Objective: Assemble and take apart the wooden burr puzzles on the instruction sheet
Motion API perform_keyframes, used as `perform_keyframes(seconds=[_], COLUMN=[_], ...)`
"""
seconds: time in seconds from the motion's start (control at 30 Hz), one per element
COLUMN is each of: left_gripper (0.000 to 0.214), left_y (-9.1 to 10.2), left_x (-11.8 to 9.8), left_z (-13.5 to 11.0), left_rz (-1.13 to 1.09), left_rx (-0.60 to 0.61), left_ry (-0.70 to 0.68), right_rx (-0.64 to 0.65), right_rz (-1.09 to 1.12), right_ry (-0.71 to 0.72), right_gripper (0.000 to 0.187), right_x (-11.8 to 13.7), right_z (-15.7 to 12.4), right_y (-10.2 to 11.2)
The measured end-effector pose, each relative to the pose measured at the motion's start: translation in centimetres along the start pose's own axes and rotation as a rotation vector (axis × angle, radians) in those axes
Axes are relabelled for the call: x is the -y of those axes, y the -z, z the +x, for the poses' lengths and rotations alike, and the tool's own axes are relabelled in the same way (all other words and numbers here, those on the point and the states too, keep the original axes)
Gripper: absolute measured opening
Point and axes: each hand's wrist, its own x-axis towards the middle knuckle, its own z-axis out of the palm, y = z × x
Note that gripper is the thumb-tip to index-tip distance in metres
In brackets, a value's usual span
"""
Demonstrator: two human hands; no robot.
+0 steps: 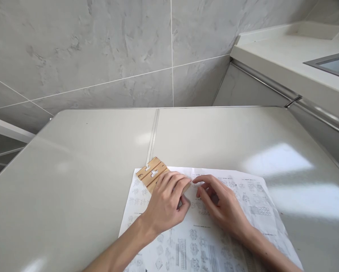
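Observation:
My left hand [169, 198] is closed around the near end of a thin wooden board [150, 173]. Cut-out shapes and dark lines show on the board's uncovered far part, which points up and left. My fingers hide its other end. Just to the right, my right hand [219, 202] is held with curled fingers, its thumb and index finger apart. Nothing shows between them, and the fingertips are close to the left hand. Under both hands lies a printed instruction sheet [169, 234] with several small line drawings.
The sheet rests on a glossy pale table [101, 151] with a seam [154, 130] running across it. A grey tiled wall [101, 45] stands behind. At the right is a white counter [277, 49] with a metal-framed opening [333, 64].

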Motion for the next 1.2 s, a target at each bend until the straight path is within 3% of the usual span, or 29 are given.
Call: perform_keyframes(seconds=[0.2, 0.43, 0.6, 1.03, 1.2], left_gripper=[0.051, 0.038, 0.029, 0.026, 0.025], left_y=[0.2, 0.5, 0.0, -0.2, -0.2], left_x=[-0.1, -0.7, -0.7, -0.5, -0.5], left_z=[0.1, -0.2, -1.1, -1.4, -1.4], left_rz=[-0.017, -0.021, 0.011, 0.018, -0.005], left_rx=[-0.008, 0.027, 0.036, 0.080, 0.040], left_ry=[-0.041, -0.311, -0.416, -0.418, -0.425], right_rx=[-0.005, -0.009, -0.003, 0.043, 0.073], right_rz=[0.006, 0.033, 0.004, -0.003, -0.003], right_ry=[-0.006, 0.046, 0.029, 0.006, 0.040], right_gripper=[0.017, 0.015, 0.017, 0.014, 0.021], right_x=[-0.2, -0.4, -0.3, -0.1, 0.0], right_z=[-0.1, 0.0, 0.0, -0.1, -0.1], right_y=[-0.1, -0.1, -0.2, 0.0, 0.4])
